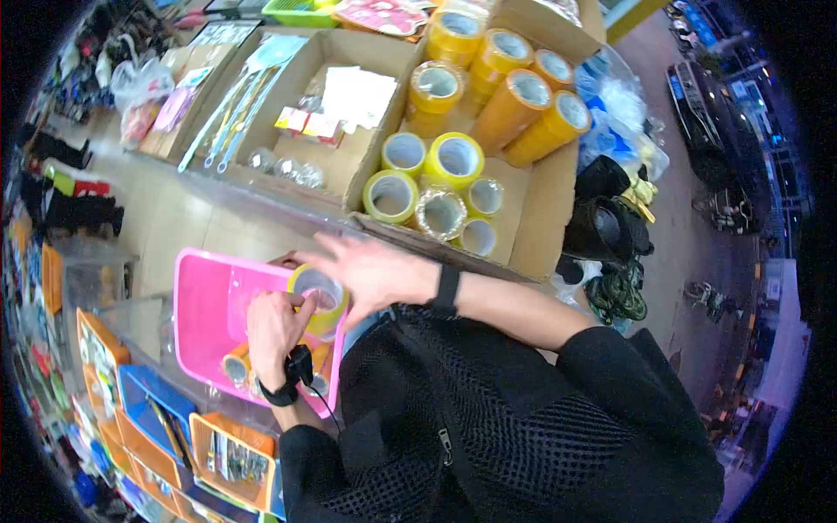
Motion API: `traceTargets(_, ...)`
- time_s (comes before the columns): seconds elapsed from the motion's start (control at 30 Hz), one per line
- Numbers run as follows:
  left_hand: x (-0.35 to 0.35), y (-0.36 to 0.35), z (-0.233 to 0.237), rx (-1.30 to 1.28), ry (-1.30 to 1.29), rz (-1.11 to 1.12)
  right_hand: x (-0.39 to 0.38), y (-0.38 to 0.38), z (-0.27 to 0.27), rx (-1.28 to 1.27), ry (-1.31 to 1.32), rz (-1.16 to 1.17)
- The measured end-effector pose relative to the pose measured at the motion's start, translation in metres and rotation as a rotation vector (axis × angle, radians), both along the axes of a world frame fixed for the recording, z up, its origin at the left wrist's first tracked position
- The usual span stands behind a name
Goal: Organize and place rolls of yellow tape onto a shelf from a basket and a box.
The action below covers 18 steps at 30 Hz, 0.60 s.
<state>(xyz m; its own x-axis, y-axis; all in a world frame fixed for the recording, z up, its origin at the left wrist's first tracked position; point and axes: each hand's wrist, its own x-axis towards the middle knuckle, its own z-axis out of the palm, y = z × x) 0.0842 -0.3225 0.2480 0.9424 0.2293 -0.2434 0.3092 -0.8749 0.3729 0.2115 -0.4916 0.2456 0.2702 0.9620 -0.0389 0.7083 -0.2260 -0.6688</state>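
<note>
My left hand is over a pink plastic basket, fingers closed at the near rim of a yellow-edged roll of clear tape. This roll sits tilted at the basket's right side. Close to its upper right, my right hand has its fingers spread, slightly blurred, and holds nothing. Lower in the basket lie more tape rolls, one orange-brown, partly hidden by my left wrist. Beyond my right hand, a cardboard box holds several yellow clear rolls and stacks of orange-brown tape.
Left of the box, another cardboard tray holds white papers and small boxes. Orange bins and a blue bin stand at lower left. Bags and dark items lie right of the box.
</note>
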Motion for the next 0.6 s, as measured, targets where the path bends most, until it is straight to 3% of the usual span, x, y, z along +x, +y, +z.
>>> traceTargets(0.17, 0.017, -0.030, 0.050, 0.115, -0.177, -0.107, -0.008, 0.007, 0.019, -0.046, -0.041, -0.003)
traceTargets(0.23, 0.020, -0.030, 0.060, 0.014, -0.103, -0.092, 0.003, -0.003, 0.018, 0.046, -0.107, -0.114)
traceTargets(0.3, 0.017, -0.024, 0.059, -0.469, -0.426, -0.079, 0.027, -0.029, 0.040, 0.093, -0.151, -0.259)
traceTargets(0.33, 0.012, -0.015, 0.058, -0.560, -0.411, -0.094, 0.047, -0.044, 0.045, 0.246, -0.217, -0.295)
traceTargets(0.4, 0.004, 0.002, 0.035, -0.667, -0.417, 0.053, 0.073, -0.081, 0.087, 0.140, -0.180, -0.532)
traceTargets(0.47, 0.000, 0.015, -0.003, -0.810, -0.409, 0.317, 0.108, -0.121, 0.090, 0.093, -0.418, -0.731)
traceTargets(0.6, -0.028, 0.038, -0.124, -0.686, -0.218, 0.456, 0.142, -0.182, 0.067, -0.308, -0.597, -0.994)
